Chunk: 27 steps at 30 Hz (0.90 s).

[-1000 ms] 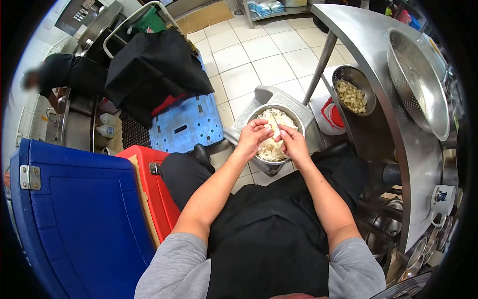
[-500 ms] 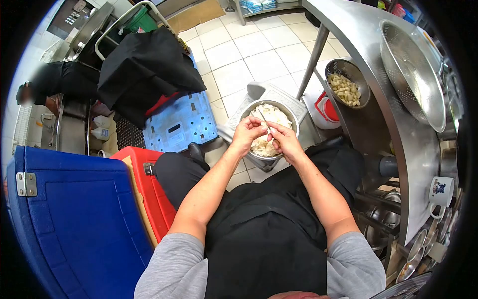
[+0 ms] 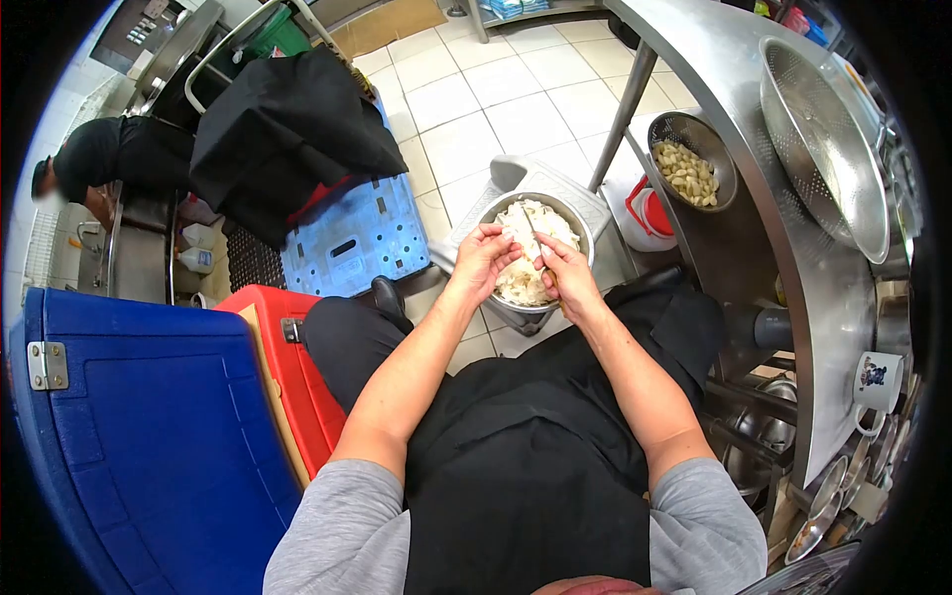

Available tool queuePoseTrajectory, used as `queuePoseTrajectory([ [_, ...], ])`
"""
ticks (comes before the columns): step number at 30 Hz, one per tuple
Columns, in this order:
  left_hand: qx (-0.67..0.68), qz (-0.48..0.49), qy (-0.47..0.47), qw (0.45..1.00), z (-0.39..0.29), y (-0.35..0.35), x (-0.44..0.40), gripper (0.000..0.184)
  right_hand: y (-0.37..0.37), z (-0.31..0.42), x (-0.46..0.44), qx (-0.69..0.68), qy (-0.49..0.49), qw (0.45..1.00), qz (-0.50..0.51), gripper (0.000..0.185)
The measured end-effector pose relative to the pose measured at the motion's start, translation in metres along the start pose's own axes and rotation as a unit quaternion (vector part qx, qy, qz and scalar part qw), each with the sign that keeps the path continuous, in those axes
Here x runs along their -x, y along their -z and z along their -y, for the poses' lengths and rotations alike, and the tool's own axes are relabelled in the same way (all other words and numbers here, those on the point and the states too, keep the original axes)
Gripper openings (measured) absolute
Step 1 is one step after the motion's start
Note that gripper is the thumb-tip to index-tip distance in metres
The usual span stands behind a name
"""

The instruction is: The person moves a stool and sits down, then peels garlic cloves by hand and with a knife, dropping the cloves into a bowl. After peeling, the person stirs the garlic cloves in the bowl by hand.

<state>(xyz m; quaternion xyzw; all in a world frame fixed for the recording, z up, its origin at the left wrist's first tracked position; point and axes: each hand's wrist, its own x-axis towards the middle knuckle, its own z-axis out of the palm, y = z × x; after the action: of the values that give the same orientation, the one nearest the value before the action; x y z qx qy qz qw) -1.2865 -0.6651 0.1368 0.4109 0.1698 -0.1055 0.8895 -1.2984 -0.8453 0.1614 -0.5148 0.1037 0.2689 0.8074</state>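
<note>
My R hand [image 3: 572,280] is over the round silver metal bowl [image 3: 587,230], thumb & fingers pinching a slim knife [image 3: 531,220] w/ its narrow blade pointing up & away from me. My L hand [image 3: 484,264] is also above the bowl, near its left rim, fingers curled in toward the thumb; can't tell if anything's btwn the tips. Bowl's filled w/ pale, whitish strips [image 3: 557,224], right under both hands, & sits on a grey plastic stool [image 3: 582,188].

Right of the bowl, w/ a gap: a white tub w/ red lid [image 3: 655,214]; further right & a bit beyond it, a dark-looking metal strainer [image 3: 722,147] holding pale-yellow chunks [image 3: 684,175]. Left of the bowl: a flat blue plastic platform [image 3: 372,233] w/ holes. Far left of the bowl, a person in dark clothes [image 3: 129,154] leans by a sink.
</note>
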Motion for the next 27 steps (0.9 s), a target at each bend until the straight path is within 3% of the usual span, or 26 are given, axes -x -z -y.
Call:
queuePoseTrajectory([
  [12,-0.015,0.017,0.016,1.0,-0.003,-0.004,0.003,0.024,0.004,-0.006,-0.008,0.169,0.039,0.985,-0.028,0.034],
  [22,-0.055,0.031,0.014,0.998,0.004,-0.001,0.001,0.025,0.012,-0.012,-0.016,0.19,0.104,0.976,-0.017,0.031],
  [27,-0.084,0.027,0.01,0.996,0.004,-0.005,0.002,0.024,0.007,-0.007,-0.012,0.191,0.057,0.98,-0.013,0.031],
])
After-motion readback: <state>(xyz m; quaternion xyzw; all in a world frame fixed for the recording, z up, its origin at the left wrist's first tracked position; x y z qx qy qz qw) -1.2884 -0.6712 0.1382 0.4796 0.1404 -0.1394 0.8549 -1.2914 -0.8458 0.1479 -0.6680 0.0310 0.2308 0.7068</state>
